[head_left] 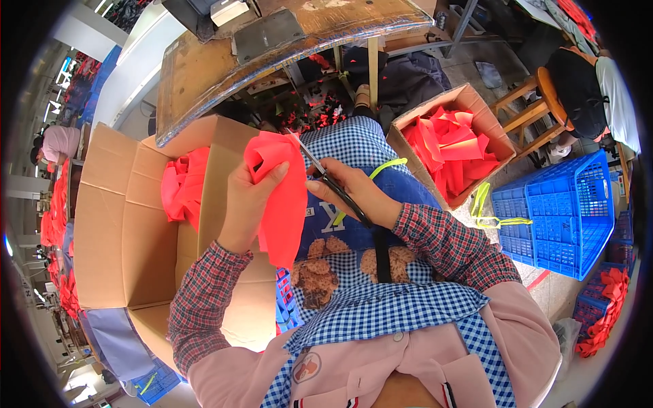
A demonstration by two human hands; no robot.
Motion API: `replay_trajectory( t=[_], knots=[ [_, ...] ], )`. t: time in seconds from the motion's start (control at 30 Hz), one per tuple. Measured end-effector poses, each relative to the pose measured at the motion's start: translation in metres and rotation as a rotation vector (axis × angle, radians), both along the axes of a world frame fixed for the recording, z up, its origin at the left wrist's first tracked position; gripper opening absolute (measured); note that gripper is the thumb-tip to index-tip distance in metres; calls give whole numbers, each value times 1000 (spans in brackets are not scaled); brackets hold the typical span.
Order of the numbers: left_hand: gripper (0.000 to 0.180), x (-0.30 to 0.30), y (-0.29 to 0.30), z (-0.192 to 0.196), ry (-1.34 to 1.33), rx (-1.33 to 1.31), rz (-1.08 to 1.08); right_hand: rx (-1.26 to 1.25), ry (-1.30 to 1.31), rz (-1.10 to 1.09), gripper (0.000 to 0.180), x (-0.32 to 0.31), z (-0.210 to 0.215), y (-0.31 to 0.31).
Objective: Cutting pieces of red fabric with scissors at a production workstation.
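Note:
My left hand [253,194] pinches a piece of bright red fabric [284,221], which hangs down over my lap and is folded over at its top. In my right hand [357,192] are black-handled scissors [345,197]. Their blades point up and left, with the tips at the upper edge of the red fabric; whether they cut into it I cannot tell. Both hands are above the blue checked apron [360,146] on my lap. Left of me stands a large open cardboard box [109,224] with red fabric pieces [187,183] in it.
A smaller cardboard box [490,180] heaped with red pieces [449,146] stands at the right. Beyond it are a blue plastic crate [554,217] and a wooden stool [541,102]. A worn wooden table [326,27] is ahead. Someone in pink [60,143] is far left.

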State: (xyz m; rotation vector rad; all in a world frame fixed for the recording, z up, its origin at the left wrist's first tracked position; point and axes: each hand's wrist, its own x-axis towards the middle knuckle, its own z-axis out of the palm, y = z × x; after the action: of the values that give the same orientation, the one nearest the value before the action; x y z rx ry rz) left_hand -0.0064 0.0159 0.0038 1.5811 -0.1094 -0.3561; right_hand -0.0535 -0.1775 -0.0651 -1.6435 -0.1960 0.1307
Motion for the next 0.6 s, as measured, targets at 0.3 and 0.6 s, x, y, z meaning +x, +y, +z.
replay_trajectory(
  t=[0.3,0.6],
  knots=[
    [25,0,0,0,10,2,-20,45,-3,-23,46,1,0,2],
    [27,2,3,-1,19,-17,-36,95,19,-45,37,1,-4,1]
  ],
)
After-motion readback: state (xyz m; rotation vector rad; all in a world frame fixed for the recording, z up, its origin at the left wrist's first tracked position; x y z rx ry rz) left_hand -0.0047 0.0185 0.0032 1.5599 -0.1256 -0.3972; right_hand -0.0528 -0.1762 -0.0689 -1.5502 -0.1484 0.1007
